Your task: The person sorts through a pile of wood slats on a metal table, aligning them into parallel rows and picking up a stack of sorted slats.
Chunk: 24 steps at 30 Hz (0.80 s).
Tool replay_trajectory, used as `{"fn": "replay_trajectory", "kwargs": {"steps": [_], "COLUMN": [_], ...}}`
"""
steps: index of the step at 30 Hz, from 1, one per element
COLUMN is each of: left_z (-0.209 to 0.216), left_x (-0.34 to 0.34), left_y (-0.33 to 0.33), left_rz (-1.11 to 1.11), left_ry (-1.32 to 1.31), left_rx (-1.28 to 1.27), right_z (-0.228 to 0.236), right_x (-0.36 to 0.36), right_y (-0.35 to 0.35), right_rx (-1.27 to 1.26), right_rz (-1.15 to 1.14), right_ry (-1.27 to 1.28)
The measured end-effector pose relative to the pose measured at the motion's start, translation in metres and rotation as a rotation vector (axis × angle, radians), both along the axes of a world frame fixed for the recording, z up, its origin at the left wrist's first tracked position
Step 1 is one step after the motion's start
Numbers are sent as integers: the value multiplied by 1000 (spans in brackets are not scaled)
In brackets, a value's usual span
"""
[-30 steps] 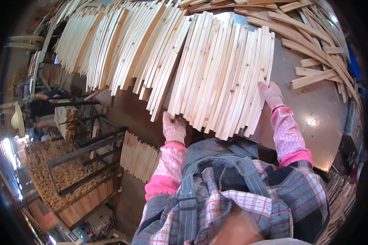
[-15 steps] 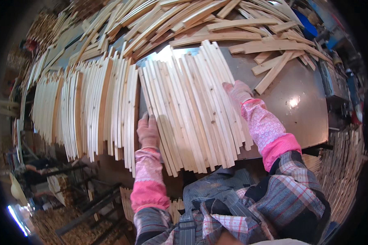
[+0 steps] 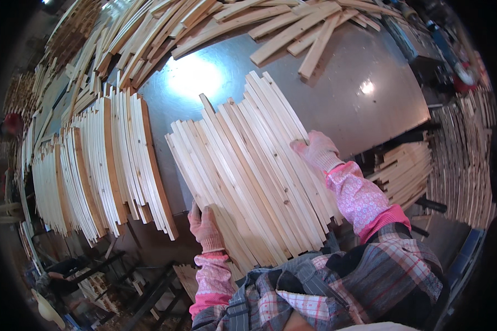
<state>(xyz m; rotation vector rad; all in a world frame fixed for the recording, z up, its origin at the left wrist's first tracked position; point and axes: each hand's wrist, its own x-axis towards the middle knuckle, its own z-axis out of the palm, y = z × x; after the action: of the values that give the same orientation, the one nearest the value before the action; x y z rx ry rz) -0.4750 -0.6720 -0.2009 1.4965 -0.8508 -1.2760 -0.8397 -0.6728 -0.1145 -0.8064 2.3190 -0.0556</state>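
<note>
A wide row of pale wooden strips [image 3: 254, 171] lies side by side between my hands, its ends uneven and its near end close to my body. My left hand [image 3: 206, 231], in a pinkish glove, presses against the row's left edge near the lower end. Against the right edge, higher up, my gloved right hand [image 3: 317, 151] grips the outer strips, thumb toward the top faces. Together the two hands squeeze the row from both sides. The fingers under the edges are partly hidden.
More wooden strips [image 3: 94, 165] stand in sorted rows on the left of the metal table [image 3: 364, 118]. Loose strips [image 3: 298, 30] lie heaped along its far side. Stacked wood [image 3: 461, 160] stands at the right, and a dark metal frame [image 3: 149, 292] is below left.
The row between my hands has come nearer to my body and away from the rows on the left, leaving a wider gap. Both hands have moved with it, and the view has shifted.
</note>
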Motion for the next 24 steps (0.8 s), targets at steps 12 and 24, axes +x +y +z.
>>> {"fn": "replay_trajectory", "kwargs": {"steps": [12, 24], "left_z": [-25, 3], "left_x": [64, 45], "left_y": [20, -16], "left_rz": [-316, -425], "left_ry": [468, 473], "left_rx": [433, 430], "right_z": [-8, -38], "right_x": [0, 16], "right_y": [86, 112], "right_rx": [163, -402], "right_rz": [-86, -352], "right_ry": [-268, -796]}}
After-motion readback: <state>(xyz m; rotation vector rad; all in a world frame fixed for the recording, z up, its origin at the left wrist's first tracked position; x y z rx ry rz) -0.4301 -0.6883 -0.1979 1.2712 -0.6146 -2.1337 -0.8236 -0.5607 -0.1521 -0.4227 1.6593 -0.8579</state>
